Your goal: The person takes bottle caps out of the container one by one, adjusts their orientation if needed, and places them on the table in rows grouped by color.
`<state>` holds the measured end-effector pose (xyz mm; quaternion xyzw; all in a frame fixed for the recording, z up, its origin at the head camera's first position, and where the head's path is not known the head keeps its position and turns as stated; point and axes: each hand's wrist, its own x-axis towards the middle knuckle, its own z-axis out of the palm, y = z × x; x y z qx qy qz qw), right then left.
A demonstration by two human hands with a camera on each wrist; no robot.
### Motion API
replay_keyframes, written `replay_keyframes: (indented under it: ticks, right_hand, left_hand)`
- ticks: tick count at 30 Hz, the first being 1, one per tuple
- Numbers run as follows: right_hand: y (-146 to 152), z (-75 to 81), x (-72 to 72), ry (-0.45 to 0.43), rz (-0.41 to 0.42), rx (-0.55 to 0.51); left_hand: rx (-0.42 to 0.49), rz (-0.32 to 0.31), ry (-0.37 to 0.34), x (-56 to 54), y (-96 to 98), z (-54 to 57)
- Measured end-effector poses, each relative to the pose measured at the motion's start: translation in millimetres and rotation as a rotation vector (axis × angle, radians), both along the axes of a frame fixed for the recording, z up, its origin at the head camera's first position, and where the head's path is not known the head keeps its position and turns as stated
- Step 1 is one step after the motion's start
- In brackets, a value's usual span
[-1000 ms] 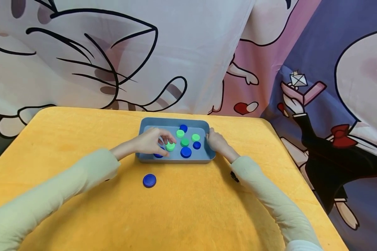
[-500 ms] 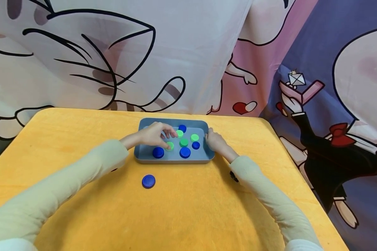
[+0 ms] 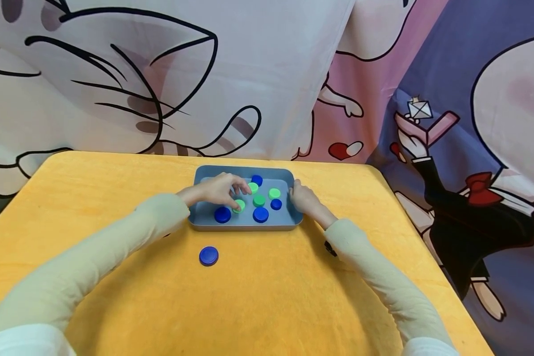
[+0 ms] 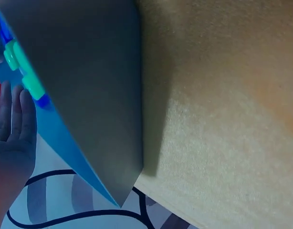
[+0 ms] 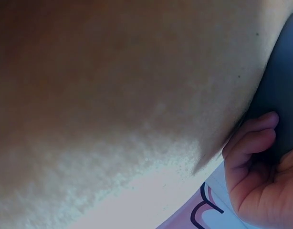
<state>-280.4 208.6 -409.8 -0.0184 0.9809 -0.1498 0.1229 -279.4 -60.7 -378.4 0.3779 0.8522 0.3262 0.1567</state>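
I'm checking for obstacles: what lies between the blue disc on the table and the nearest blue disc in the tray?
The head view shows yellow table, then the tray's front wall.

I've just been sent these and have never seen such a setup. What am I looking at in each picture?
There is no machine, just a person's two bare hands. The wide picture comes from a camera worn on the head, looking forward and down. The two close ones come from a camera on each wrist, so each catches only part of the scene. On the yellow table sits a blue-grey tray with four blue discs and four green discs in it; a loose blue disc lies on the table in front. The right hand grips the tray's right end. The left hand hangs over the tray, thumb close to one light green disc; whether they touch is hard to tell.
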Motion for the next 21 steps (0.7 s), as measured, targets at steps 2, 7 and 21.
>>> replay_keyframes:
  ticks: [2,7,21]
  right_hand:
    - [0,0.7,-0.3,-0.002,-0.001,-0.001]
    - [0,-0.4,-1.1,-0.003,0.004,-0.002]
    - [0,-4.4,-5.7,0.035,0.015,0.032]
  left_hand:
    - [-0.008,-0.007,-0.002,-2.4,0.9,-2.0]
    - [-0.025,0.004,-0.026,-4.9,1.7,-5.3]
    - [-0.068,0.002,-0.043,-5.7,2.4,-14.3]
